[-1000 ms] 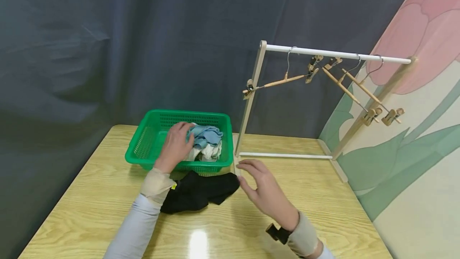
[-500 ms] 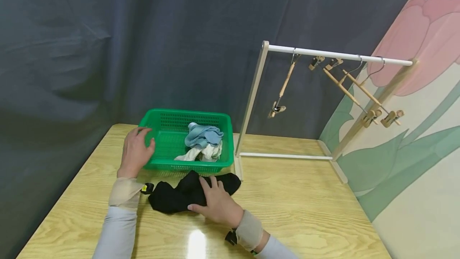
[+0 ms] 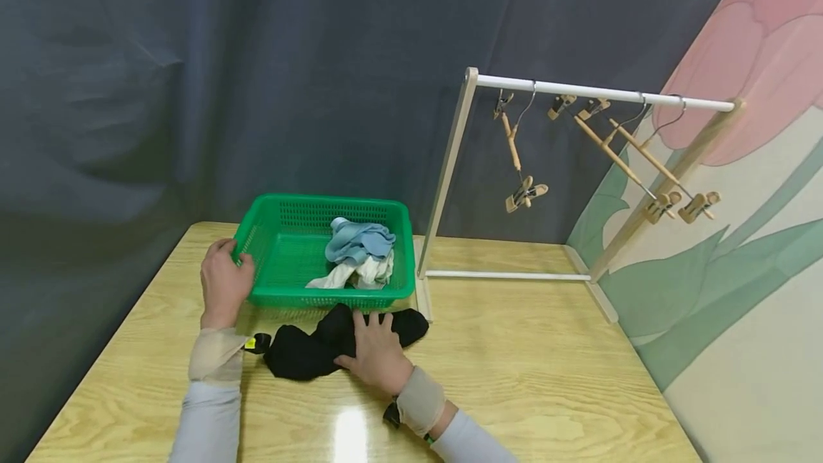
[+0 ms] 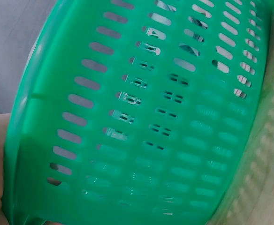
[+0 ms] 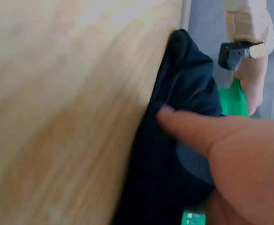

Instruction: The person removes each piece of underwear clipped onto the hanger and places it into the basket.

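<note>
My left hand point(image 3: 225, 281) grips the left rim of a green plastic basket point(image 3: 324, 200), and the slotted basket wall point(image 4: 141, 117) fills the left wrist view. Inside the basket, toward its right, lie a light blue cloth point(image 3: 361, 241) and a white cloth point(image 3: 373, 272). Just in front of it, a crumpled black garment point(image 3: 298, 354) is spread on the table. My right hand point(image 3: 378, 354) rests on this garment with fingers extended and spread. From the right wrist, the straight thumb point(image 5: 193, 129) shows against the black fabric point(image 5: 170, 154).
Right of the basket stands a small rack with a white top bar point(image 3: 591, 91) and wooden side posts. From it hang three wooden clip hangers point(image 3: 511, 140). A dark curtain point(image 3: 341, 70) backs the wooden table point(image 3: 514, 377), and a painted wall point(image 3: 739, 249) borders the right side.
My left hand has left the cloths in the basket and moved left to the rim. My right hand has moved left onto the black garment. The leftmost hanger has turned on the bar.
</note>
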Available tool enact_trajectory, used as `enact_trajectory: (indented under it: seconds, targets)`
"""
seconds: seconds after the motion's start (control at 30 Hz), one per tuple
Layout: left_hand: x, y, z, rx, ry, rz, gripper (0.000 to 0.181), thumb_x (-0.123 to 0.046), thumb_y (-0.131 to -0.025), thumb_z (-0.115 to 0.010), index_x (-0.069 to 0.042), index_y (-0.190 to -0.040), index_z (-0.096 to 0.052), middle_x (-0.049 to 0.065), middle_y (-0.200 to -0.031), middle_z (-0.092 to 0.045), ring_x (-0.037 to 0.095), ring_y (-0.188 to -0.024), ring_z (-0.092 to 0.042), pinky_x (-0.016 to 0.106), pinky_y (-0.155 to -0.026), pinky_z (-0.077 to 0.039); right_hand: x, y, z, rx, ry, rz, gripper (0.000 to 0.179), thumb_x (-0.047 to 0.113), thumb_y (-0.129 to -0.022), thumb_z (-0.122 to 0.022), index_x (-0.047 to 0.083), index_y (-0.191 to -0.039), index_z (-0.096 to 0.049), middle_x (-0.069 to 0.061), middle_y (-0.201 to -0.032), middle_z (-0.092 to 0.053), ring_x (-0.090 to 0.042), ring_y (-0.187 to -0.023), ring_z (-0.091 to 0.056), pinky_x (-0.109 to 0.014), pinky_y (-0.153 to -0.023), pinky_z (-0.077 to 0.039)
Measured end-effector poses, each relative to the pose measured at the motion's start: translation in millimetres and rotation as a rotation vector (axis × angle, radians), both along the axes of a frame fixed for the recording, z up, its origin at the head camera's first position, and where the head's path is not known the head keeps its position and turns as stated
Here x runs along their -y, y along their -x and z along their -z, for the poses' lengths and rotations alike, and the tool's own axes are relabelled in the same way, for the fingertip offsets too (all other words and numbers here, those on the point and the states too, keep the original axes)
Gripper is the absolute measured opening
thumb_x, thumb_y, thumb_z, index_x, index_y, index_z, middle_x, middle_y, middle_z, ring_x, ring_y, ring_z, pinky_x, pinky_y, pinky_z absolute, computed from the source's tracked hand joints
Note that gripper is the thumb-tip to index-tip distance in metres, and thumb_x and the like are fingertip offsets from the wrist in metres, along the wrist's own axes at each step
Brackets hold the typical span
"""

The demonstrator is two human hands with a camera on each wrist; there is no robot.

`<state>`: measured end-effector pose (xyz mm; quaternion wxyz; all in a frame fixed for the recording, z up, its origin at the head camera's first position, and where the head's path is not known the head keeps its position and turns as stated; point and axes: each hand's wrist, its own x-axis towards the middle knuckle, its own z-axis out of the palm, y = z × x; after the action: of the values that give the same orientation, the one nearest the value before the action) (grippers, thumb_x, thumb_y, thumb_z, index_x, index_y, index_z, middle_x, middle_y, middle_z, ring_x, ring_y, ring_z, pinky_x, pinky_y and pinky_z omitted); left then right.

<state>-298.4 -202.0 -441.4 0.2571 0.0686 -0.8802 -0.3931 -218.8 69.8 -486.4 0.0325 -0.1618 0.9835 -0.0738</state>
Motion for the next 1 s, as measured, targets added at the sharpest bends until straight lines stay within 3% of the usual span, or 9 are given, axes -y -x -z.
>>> enact_trajectory:
  seconds: [0.23,0.5,0.7,0.83,0.93,1.0]
  targets:
    - [0.4,-2.9,-4.1,-0.001,-0.055,-0.016,0.044,-0.005,-0.097,-0.05,0.02,-0.133,-0.054,0.034,-0.141,-0.051,0.054,-0.131,-0.047,0.064,-0.109,-0.037,-13,14.8,-5.2,0.022,0.026,-0.095,0.064,0.028,-0.096,-0.072,0.014,-0.151,-0.044,-0.024,-0.137,-0.055,-0.047,-0.121,-0.055,-0.05,-0.096,-0.053]
    - [1.6,-2.4,-2.7,0.003,-0.064,-0.007,0.044,-0.005,-0.097,-0.05,0.02,-0.134,-0.054,0.035,-0.142,-0.05,0.054,-0.132,-0.045,0.064,-0.11,-0.035,-27,27.0,-5.2,0.104,0.109,-0.141,0.057,0.021,-0.097,-0.068,0.011,-0.149,-0.047,-0.018,-0.13,-0.062,-0.038,-0.113,-0.062,-0.046,-0.091,-0.055]
    - [1.0,-2.2,-1.0,0.008,-0.07,-0.007,0.044,-0.005,-0.098,-0.051,0.02,-0.134,-0.054,0.034,-0.142,-0.05,0.054,-0.133,-0.045,0.064,-0.11,-0.036,-37,21.3,-18.7,0.25,-0.003,-0.172,0.073,0.038,-0.097,-0.067,0.016,-0.158,-0.035,-0.018,-0.157,-0.041,-0.042,-0.138,-0.047,-0.051,-0.106,-0.047]
    - [1.1,-2.7,-0.2,0.005,-0.072,-0.003,0.043,-0.005,-0.099,-0.05,0.02,-0.134,-0.054,0.034,-0.142,-0.05,0.054,-0.133,-0.045,0.065,-0.11,-0.036,-37,16.3,-25.9,0.336,0.026,-0.151,0.086,0.059,-0.094,-0.061,0.019,-0.162,-0.027,-0.016,-0.165,-0.03,-0.042,-0.148,-0.034,-0.053,-0.115,-0.039]
    - [1.5,-2.0,0.9,0.0,-0.075,-0.001,0.043,-0.005,-0.099,-0.051,0.02,-0.134,-0.054,0.035,-0.142,-0.05,0.054,-0.132,-0.045,0.066,-0.109,-0.036,-28,10.0,-25.2,0.293,0.07,-0.102,0.102,0.076,-0.087,-0.057,0.017,-0.163,-0.024,-0.02,-0.164,-0.029,-0.046,-0.146,-0.035,-0.053,-0.11,-0.044]
    - [1.5,-1.3,1.9,0.001,-0.075,0.0,0.043,-0.006,-0.099,-0.051,0.02,-0.134,-0.054,0.035,-0.142,-0.05,0.055,-0.131,-0.046,0.066,-0.109,-0.036,-18,4.1,-21.5,0.212,0.053,-0.063,0.111,0.084,-0.082,-0.055,0.014,-0.162,-0.026,-0.023,-0.16,-0.035,-0.049,-0.141,-0.041,-0.05,-0.103,-0.05]
